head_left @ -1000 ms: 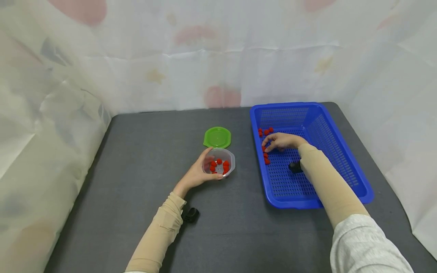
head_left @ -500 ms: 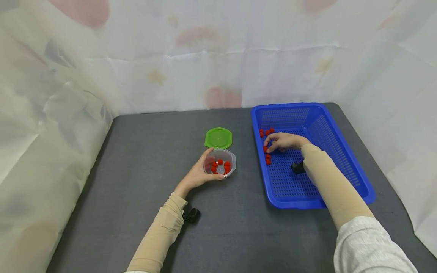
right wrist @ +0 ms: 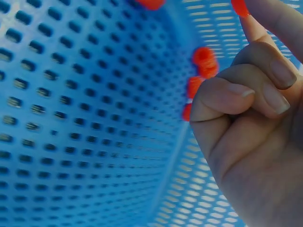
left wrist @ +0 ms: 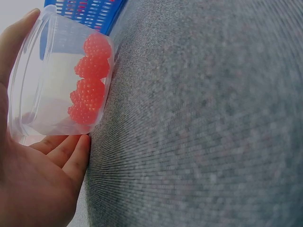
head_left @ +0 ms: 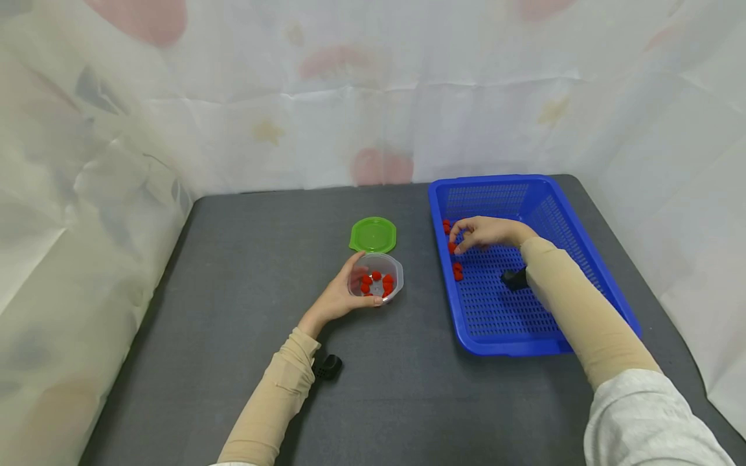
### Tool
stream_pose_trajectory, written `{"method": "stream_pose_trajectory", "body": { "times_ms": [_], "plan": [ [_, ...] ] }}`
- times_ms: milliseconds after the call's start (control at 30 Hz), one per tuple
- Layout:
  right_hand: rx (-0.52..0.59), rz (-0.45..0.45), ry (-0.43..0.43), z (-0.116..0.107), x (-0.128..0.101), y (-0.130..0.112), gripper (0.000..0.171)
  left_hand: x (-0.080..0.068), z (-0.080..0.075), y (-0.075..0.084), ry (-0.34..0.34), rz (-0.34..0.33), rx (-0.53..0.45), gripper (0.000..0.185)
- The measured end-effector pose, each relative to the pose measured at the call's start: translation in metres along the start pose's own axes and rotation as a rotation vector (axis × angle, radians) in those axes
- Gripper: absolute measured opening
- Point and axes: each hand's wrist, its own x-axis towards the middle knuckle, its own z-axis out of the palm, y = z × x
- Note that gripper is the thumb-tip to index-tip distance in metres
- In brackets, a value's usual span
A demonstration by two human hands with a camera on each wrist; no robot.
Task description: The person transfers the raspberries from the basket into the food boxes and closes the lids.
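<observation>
My left hand (head_left: pixel 335 299) grips a clear plastic tub (left wrist: pixel 61 71) by its side, thumb at the near rim and fingers round the far side. Several red raspberries (left wrist: pixel 90 92) lie on the tub's bottom. Over the left side of a blue basket (head_left: pixel 495 323), my right hand (head_left: pixel 489 232) pinches one raspberry (right wrist: pixel 240 6) between thumb and index finger. Its other fingers are curled in toward the palm. More raspberries (head_left: pixel 457 272) lie along the basket's left wall, some partly hidden by the hand in the right wrist view.
A green lid (head_left: pixel 373 235) lies on the dark grey table (head_left: pixel 233 259), just behind the tub. Patterned white sheets (head_left: pixel 489 116) hang behind the table and at both sides. The basket's raised rim stands between the tub and the loose raspberries.
My right hand has shifted a little toward the basket's back, the pinched raspberry moving with it. The left hand and tub stay in nearly the same place.
</observation>
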Motion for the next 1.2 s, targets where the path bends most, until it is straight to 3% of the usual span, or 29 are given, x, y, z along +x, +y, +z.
{"method": "stream_pose_trajectory", "body": {
  "times_ms": [233,567,767,1000,1200],
  "plan": [
    [-0.076,-0.015,-0.019,-0.008,-0.011,-0.023,0.033,0.000,-0.001,-0.001,-0.005,0.001,-0.011,0.096],
    [-0.082,-0.048,-0.009,-0.018,-0.014,-0.047,0.032,0.002,-0.002,-0.004,0.000,-0.004,0.002,0.096],
    [-0.078,-0.043,0.060,-0.026,-0.017,-0.060,0.032,0.003,-0.002,-0.004,-0.006,-0.008,-0.011,0.096],
    [-0.046,-0.096,0.078,-0.021,-0.014,-0.073,0.034,0.016,-0.001,-0.034,0.003,-0.007,-0.007,0.101],
    [-0.052,-0.144,0.045,-0.012,-0.007,-0.088,0.034,0.016,0.000,-0.039,0.027,0.003,0.007,0.101]
  ]
}}
